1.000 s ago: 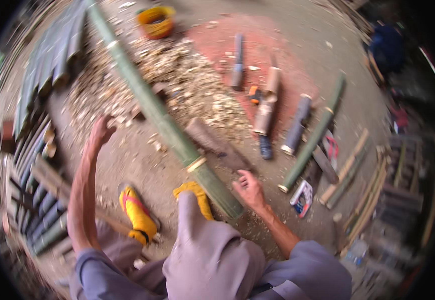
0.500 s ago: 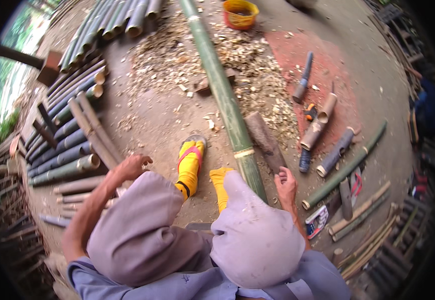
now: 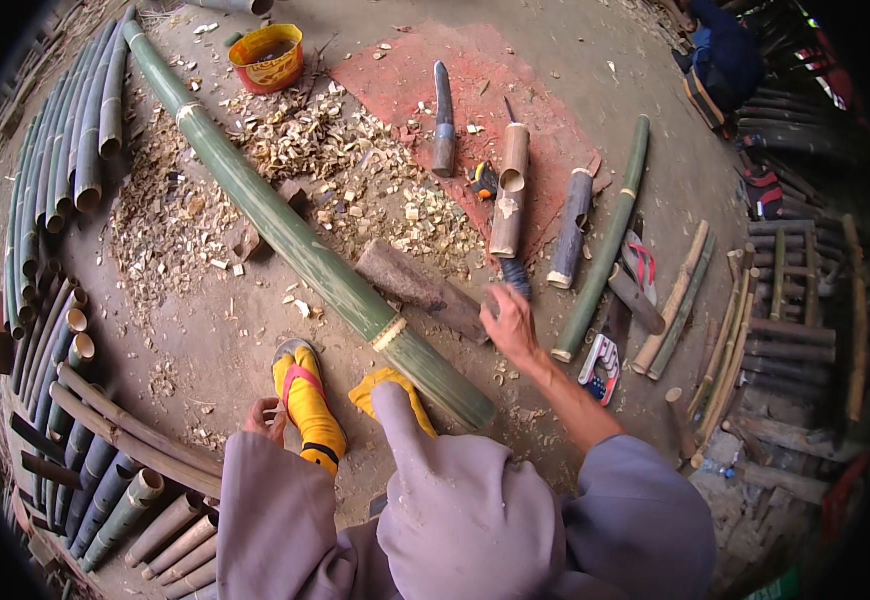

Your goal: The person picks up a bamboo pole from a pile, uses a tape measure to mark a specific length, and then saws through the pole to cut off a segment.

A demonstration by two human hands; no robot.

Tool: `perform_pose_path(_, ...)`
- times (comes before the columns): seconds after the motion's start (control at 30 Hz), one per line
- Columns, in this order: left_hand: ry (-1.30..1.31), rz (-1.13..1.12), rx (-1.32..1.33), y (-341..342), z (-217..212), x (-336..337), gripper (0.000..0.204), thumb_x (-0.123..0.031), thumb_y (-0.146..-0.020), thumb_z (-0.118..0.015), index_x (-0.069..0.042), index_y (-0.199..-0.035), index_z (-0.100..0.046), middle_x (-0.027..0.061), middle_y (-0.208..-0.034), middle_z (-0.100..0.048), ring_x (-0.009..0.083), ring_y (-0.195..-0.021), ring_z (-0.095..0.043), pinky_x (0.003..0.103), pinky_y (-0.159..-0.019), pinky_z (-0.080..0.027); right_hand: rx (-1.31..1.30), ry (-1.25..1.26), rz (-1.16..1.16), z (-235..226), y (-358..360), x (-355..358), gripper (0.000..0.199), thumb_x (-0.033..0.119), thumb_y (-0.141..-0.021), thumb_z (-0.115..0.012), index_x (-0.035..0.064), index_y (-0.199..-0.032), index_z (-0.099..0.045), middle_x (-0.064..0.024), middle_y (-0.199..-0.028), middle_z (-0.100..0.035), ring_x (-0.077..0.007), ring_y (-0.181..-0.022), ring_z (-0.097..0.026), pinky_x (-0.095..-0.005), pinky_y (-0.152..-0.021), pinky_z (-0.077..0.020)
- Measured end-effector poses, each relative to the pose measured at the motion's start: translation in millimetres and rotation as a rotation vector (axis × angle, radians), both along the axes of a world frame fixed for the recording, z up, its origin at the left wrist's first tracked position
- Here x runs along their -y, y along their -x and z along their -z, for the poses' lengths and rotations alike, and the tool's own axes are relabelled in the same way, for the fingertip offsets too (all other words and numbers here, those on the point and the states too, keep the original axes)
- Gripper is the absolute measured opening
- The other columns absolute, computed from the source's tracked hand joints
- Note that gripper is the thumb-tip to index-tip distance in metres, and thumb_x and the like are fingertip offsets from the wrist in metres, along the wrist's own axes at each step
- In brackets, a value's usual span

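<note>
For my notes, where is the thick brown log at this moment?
In the head view, the thick brown log lies near the middle, just right of the long green bamboo pole, its near end by the right hand.

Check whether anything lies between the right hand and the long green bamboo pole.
Partly. The brown log lies between the right hand and a stretch of the long green bamboo pole, its lower end close by the hand; contact is unclear. Toward the pole's near end, nothing visible stands in the way.
</note>
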State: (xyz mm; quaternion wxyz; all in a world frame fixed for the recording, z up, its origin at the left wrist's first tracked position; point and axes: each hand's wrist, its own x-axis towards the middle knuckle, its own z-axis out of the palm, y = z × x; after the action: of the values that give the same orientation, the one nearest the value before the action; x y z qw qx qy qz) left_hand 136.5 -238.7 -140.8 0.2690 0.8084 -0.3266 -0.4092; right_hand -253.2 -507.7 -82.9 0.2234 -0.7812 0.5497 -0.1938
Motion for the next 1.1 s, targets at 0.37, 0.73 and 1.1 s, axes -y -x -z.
perform_pose_path(0.37, 0.096, -0.307, -0.123, -24, 8, 11, 0.029, -0.013, -0.079, -0.065, -0.006, -0.107, -0.062, 0.0066, -0.098, -0.065, 0.0183, -0.086, -0.063, 0.031, -0.071, -0.051, -0.959, 0.207, -0.153, 50, -56, 233, 0.056, 0.032, -0.077, -0.065, 0.0207, -0.128, -0.045, -0.022, -0.123, -0.052, -0.041, -0.127, -0.034, -0.072, -0.101, -0.0105)
perform_pose_path(0.73, 0.354, -0.231, -0.595, -10, -104, 129, 0.039, -0.021, -0.085, -0.064, -0.001, -0.117, -0.056, 0.0097, -0.111, -0.06, 0.0172, -0.097, -0.059, 0.032, -0.083, -0.049, 0.072, 0.233, -0.252, -40, -131, 119, 0.057, 0.003, -0.063, -0.07, 0.0095, -0.117, -0.051, -0.02, -0.105, -0.041, -0.0347, -0.093, -0.049, -0.0421, -0.082, -0.0452)
perform_pose_path(1.1, 0.268, 0.042, -0.878, 43, -106, 167, 0.053, -0.028, -0.074, -0.078, -0.002, -0.114, -0.055, 0.0067, -0.1, -0.061, 0.0126, -0.093, -0.056, 0.028, -0.083, -0.045, 0.538, -0.768, -0.53, -82, -186, -26, 0.073, 0.007, -0.064, -0.08, 0.0045, -0.127, -0.043, -0.0146, -0.116, -0.044, -0.0242, -0.104, -0.056, -0.0351, -0.083, -0.0543)
